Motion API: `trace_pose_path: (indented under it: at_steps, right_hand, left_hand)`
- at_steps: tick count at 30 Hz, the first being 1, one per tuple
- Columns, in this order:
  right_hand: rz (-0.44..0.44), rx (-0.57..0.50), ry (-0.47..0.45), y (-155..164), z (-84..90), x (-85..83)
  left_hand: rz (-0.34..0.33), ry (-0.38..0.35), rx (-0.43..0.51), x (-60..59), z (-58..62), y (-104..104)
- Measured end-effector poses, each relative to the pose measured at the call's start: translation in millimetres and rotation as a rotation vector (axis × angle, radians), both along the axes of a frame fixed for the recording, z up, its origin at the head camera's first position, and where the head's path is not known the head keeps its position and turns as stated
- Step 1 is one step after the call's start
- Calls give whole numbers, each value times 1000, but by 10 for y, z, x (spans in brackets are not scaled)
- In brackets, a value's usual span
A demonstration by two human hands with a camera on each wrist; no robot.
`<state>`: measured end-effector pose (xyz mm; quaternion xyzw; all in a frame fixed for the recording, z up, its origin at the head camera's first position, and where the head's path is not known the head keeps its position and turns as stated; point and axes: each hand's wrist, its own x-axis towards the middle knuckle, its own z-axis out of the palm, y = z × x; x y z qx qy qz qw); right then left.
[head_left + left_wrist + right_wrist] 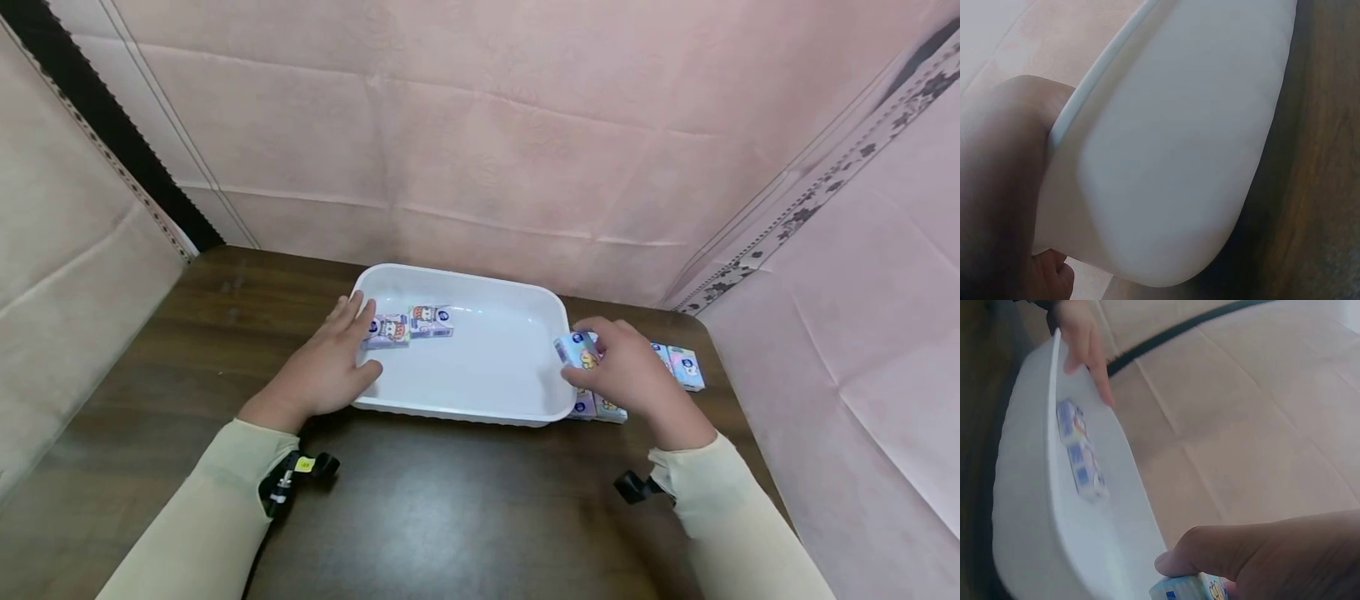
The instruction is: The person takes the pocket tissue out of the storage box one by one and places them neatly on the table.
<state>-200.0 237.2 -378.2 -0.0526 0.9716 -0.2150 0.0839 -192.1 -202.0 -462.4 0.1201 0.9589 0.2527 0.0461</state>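
Note:
A white tray [480, 367] stands on the brown table. Over its left rim lies my left hand [326, 362], fingers spread and straight, the thumb inside. Two small purple cartoon-printed packs [431, 321] lie side by side in the tray's left part, close to those fingers. At the right rim, my right hand [626, 367] pinches a small light-blue cartoon-printed pack [576, 348] between thumb and fingers. The right wrist view shows the top of this held pack [1179, 589] under the thumb. Its far side is hidden by the hand.
More small packs [686, 368] lie on the table right of the tray, partly behind my right hand. Others [611, 410] sit against the tray's front right corner. Pale fabric walls [480, 167] enclose the table at the back and sides.

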Motion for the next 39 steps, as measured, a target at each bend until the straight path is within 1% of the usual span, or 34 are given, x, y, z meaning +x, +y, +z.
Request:
trace_pose_path:
  at_steps: [8, 16, 20, 25, 32, 35, 39]
  right_hand:
    - [-53, 32, -27, 361, -134, 81]
    - [-132, 38, -87, 690, -348, 112]
    - [-162, 5, -131, 809, -420, 137]
    - [-202, -48, -193, 935, -454, 180]
    - [-248, -134, -206, 1102, -513, 198]
    - [-247, -165, -218, 1135, -570, 180]
    - [-241, -184, -225, 1150, -625, 159]
  left_hand:
    - [12, -10, 7, 25, 42, -26]
    - [12, -36, 8, 5, 15, -42]
    - [10, -30, 14, -2, 3, -45]
    - [6, -16, 24, 1, 3, -23]
    - [-14, 0, 27, -3, 9, -5]
    - [-24, 3, 26, -9, 9, -7]
    - [-19, -1, 22, -9, 15, -4]
